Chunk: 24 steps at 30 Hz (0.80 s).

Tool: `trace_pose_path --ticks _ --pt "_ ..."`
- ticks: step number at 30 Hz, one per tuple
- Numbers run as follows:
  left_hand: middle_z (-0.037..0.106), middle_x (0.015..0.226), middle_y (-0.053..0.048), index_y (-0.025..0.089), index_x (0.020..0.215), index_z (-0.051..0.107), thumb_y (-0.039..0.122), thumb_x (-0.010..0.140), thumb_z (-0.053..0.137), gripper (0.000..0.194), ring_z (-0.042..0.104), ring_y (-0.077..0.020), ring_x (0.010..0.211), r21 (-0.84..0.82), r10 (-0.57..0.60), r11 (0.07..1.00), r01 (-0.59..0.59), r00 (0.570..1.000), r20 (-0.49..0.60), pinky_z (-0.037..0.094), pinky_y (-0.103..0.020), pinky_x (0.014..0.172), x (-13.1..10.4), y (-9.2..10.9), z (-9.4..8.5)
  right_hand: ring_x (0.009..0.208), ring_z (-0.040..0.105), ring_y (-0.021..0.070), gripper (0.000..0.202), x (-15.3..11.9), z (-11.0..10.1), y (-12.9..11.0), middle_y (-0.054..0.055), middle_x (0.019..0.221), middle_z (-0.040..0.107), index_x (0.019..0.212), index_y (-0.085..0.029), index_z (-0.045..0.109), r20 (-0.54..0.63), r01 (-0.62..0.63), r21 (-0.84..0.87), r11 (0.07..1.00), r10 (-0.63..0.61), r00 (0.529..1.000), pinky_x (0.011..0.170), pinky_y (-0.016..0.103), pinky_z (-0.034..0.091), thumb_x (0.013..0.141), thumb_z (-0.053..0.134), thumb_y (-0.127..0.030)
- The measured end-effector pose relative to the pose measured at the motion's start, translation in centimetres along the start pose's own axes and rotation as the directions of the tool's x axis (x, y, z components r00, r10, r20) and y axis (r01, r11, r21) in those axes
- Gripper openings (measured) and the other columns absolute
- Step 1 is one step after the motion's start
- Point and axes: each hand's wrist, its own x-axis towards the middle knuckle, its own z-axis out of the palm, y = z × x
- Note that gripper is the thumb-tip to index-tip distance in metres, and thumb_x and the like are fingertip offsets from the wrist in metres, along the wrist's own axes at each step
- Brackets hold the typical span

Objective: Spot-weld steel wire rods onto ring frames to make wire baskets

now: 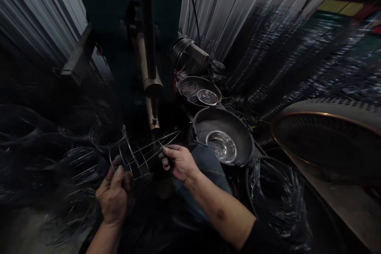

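A wire frame (138, 158) of thin metal rods, with a curved hoop reaching to the right, spans the space between my hands. My left hand (114, 192) is closed on its left end, thumb on top. My right hand (178, 160) pinches a short thin wire (160, 144) at the frame's right part, thumb against the fingers. Just above the frame hangs the copper-coloured electrode (154, 119) of a dark machine (113, 0). The electrode's lower end is lost in shadow.
Right of my right hand, a grey pan (238, 127) holds a metal bowl (222, 147) of small pieces. Behind it, another pan (184, 83) holds a smaller dish (207, 97). Wire hoops (79, 162) lie at left. Wire coils (276, 198) and a large round rim (324, 115) are at right.
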Motion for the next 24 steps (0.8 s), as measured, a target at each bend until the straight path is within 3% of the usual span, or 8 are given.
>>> trace_pose_path --ticks 9,13,16,18,19,21,23,24 --pt "0.04 0.043 0.007 0.017 0.074 0.066 0.037 0.07 0.076 0.023 0.043 -0.0075 0.043 -0.014 -0.023 1.0 0.023 0.998 0.06 0.041 -0.02 0.048 2.2 -0.4 0.5 0.036 0.047 0.007 0.036 2.0 0.9 0.2 0.001 0.054 0.065 0.066 -0.013 0.064 -0.016 0.117 0.01 0.993 -0.117 0.993 0.033 0.018 0.032 0.045 0.088 -0.032" --pt "0.056 0.057 0.004 0.02 0.091 0.071 0.039 0.069 0.076 0.03 0.051 -0.0088 0.052 0.091 -0.056 0.994 0.055 0.998 0.011 0.041 -0.019 0.051 3.1 -0.6 0.4 0.034 0.046 0.007 0.031 2.7 1.4 0.0 -0.001 0.051 0.063 0.065 -0.014 0.063 -0.069 0.148 -0.039 0.988 -0.15 0.986 0.031 0.017 0.03 0.049 0.083 -0.032" --pt "0.069 0.093 -0.005 0.021 0.107 0.07 0.046 0.069 0.075 0.046 0.064 -0.0181 0.083 0.309 -0.122 0.945 0.111 0.992 0.015 0.05 -0.028 0.072 3.7 -0.4 -1.0 0.033 0.045 0.0074 0.025 2.8 1.5 0.0 -0.002 0.049 0.061 0.063 -0.015 0.061 -0.119 0.17 -0.093 0.981 -0.181 0.976 0.03 0.018 0.03 0.053 0.077 -0.032" --pt "0.067 0.109 -0.009 0.022 0.115 0.068 0.052 0.072 0.07 0.053 0.061 -0.0243 0.101 0.504 0.027 0.862 -0.051 0.998 0.055 0.048 -0.036 0.09 3.8 -0.1 -1.8 0.033 0.045 0.0072 0.022 2.7 1.3 0.2 -0.002 0.049 0.06 0.06 -0.015 0.06 -0.135 0.194 -0.141 0.971 -0.213 0.968 0.03 0.018 0.031 0.055 0.075 -0.031" --pt "0.064 0.114 -0.01 0.023 0.119 0.066 0.055 0.073 0.069 0.056 0.058 -0.0264 0.108 0.593 0.157 0.781 -0.197 0.98 0.119 0.044 -0.039 0.096 3.7 0.2 -1.9 0.033 0.045 0.007 0.021 2.6 1.2 0.4 -0.002 0.049 0.06 0.06 -0.015 0.06 -0.133 0.207 -0.171 0.963 -0.231 0.964 0.031 0.018 0.03 0.056 0.074 -0.03" --pt "0.061 0.12 -0.011 0.024 0.126 0.062 0.057 0.075 0.065 0.061 0.053 -0.0295 0.115 0.683 0.364 0.53 -0.502 0.862 0.351 0.038 -0.044 0.102 3.3 1.0 -1.6 0.033 0.045 0.0069 0.02 2.4 0.7 1.0 -0.003 0.049 0.059 0.06 -0.015 0.061 -0.109 0.233 -0.236 0.943 -0.264 0.958 0.031 0.018 0.03 0.059 0.073 -0.03" --pt "0.06 0.121 -0.012 0.024 0.126 0.062 0.056 0.074 0.065 0.06 0.05 -0.0324 0.115 0.673 0.355 0.293 -0.679 0.731 0.583 0.037 -0.048 0.1 2.7 1.7 -0.4 0.033 0.046 0.0069 0.018 2.0 0.2 1.6 -0.003 0.048 0.058 0.062 -0.014 0.063 -0.063 0.255 -0.299 0.919 -0.286 0.956 0.033 0.018 0.031 0.062 0.073 -0.03" --pt "0.061 0.121 -0.012 0.024 0.124 0.063 0.053 0.074 0.066 0.058 0.05 -0.0335 0.113 0.665 0.295 0.213 -0.716 0.696 0.655 0.038 -0.049 0.097 2.4 2.0 0.3 0.034 0.046 0.0069 0.017 1.8 0.0 1.8 -0.003 0.048 0.058 0.063 -0.014 0.064 -0.037 0.262 -0.325 0.909 -0.289 0.956 0.034 0.018 0.032 0.064 0.072 -0.029"
